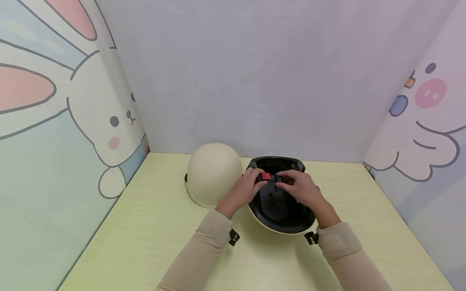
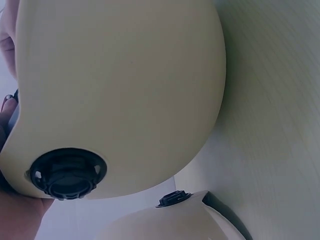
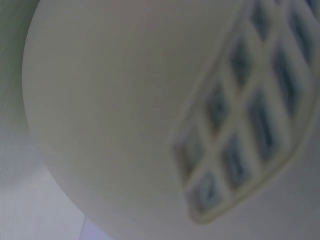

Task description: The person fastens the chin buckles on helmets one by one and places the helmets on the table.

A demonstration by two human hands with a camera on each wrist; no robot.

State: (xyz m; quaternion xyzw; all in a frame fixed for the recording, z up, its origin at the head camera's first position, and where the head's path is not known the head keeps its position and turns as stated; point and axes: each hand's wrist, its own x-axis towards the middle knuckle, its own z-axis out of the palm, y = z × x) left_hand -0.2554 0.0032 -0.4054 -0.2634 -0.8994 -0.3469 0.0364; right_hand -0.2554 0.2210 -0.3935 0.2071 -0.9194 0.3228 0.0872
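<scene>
A person's two bare hands meet over an upturned helmet, pinching a small red-and-black buckle between them. The left hand grips the buckle's left end between thumb and fingers; the right hand pinches the black part on the right, so the red middle shows between the fingertips. Whether the buckle is fully fastened cannot be told. Directly beneath both hands is the upturned helmet, its glossy black hollow facing up and its cream shell resting on the table. The left wrist view shows a round black knob on its side; the right wrist view shows a pale lattice panel with dark gaps, blurred. Any lettering on the buckle is too small to read. Just left of the left hand sits a second cream helmet, dome upward. Below the hands, beige sleeves reach in, a small black clip beside the left cuff. Around everything spreads a pale yellow-green table; beyond the hands rises a plain lilac-grey wall, with a cartoon rabbit far left and a pink-snouted cartoon animal far right
</scene>
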